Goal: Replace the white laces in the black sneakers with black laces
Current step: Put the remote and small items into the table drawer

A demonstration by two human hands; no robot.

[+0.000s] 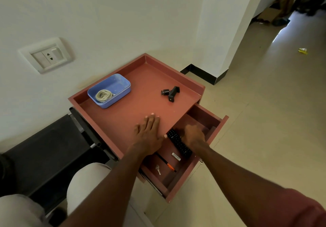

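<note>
The left hand (pixel 148 131) is laid flat with straight fingers on the top of the small reddish-brown wooden bench (pixel 141 89). The right hand (pixel 194 135) is reached into the open reddish-brown drawer (pixel 208 120), with its fingers bent down inside; whether anything is held cannot be told.

No black laces are seen in the drawer, so the wrong thing could be picked up. The long black remote control (pixel 178 143) just beside the right hand could be knocked about. The drawer is pulled far out, so it could tip or slide out if it is pressed hard.

A coil of pale cream lace (pixel 103 95) is seen lying in the blue plastic tray (pixel 121 82) on the bench top, well apart from both hands. It looks soft and floppy. The black sneakers are not seen.
</note>
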